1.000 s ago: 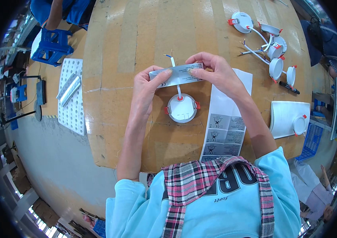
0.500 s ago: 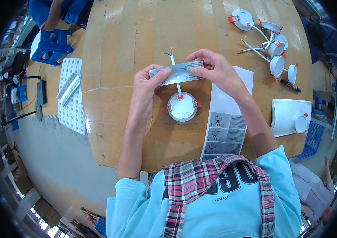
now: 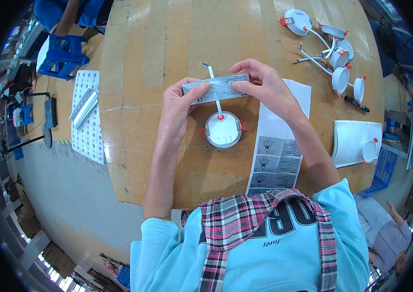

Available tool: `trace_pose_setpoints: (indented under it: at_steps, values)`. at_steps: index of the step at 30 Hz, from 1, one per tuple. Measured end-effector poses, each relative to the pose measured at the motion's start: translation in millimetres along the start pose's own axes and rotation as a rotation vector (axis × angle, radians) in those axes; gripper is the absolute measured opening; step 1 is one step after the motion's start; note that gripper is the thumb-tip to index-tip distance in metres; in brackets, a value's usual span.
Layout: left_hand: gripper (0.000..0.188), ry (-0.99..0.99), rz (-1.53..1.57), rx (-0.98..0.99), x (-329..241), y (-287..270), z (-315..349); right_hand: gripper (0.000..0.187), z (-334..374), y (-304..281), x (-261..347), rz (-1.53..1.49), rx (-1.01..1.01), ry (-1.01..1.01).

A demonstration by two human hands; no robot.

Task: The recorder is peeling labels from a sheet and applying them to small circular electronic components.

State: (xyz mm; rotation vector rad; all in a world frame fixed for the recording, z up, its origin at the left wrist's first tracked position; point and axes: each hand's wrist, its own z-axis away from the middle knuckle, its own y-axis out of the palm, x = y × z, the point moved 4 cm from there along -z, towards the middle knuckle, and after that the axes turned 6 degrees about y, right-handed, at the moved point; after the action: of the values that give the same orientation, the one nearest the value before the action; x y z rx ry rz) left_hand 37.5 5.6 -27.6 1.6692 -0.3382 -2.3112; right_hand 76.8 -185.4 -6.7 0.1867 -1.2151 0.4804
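A silver printed label [image 3: 222, 87] stretches between my two hands, across the white cable [image 3: 218, 108] of a round downlight [image 3: 223, 130]. My left hand [image 3: 179, 100] pinches its left end with the thumb on top. At the other end my right hand [image 3: 264, 86] grips it between thumb and fingers. The downlight lies on the table just below the label, with a red spring clip on each side. Beyond the label, the cable's end shows bare coloured wires. Whether the label sticks to the cable cannot be made out.
A label sheet [image 3: 277, 163] lies by my right forearm. Several downlights [image 3: 340, 75] with cables and a black marker [image 3: 356, 104] are at the far right. Nearer stands a white paper stack [image 3: 350, 138] bearing another downlight. Left are a perforated white panel [image 3: 87, 131] and a blue stool [image 3: 65, 56].
Both hands and the label stay almost in place. At the lower right, another person's arm has shifted slightly.
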Motion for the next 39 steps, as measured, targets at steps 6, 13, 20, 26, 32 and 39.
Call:
trace_pose_setpoints:
  at_steps: [6,13,20,26,32,39]
  values:
    - [0.018,-0.017,0.020,0.020,0.3,0.5,0.1,0.032,1.9,0.2,2.1,0.007,0.005,0.018]
    - [0.015,-0.029,0.003,0.011,3.2,-1.1,-0.3,0.032,2.1,-0.5,-1.5,0.025,0.001,0.025]
    - [0.012,-0.009,0.017,0.041,2.4,0.8,-0.2,0.030,1.6,-0.4,-3.3,-0.010,-0.031,-0.020]
    - [0.011,-0.004,0.066,0.069,2.4,3.7,-0.5,0.030,0.8,-2.1,-6.1,-0.006,-0.032,-0.013]
    - [0.016,0.013,0.155,0.120,2.5,6.5,-1.7,0.030,4.7,-5.2,-2.5,0.045,-0.155,-0.052]
    - [0.011,0.035,0.079,0.113,2.1,6.6,3.5,0.017,43.6,-10.6,54.4,0.425,-0.520,-0.369]
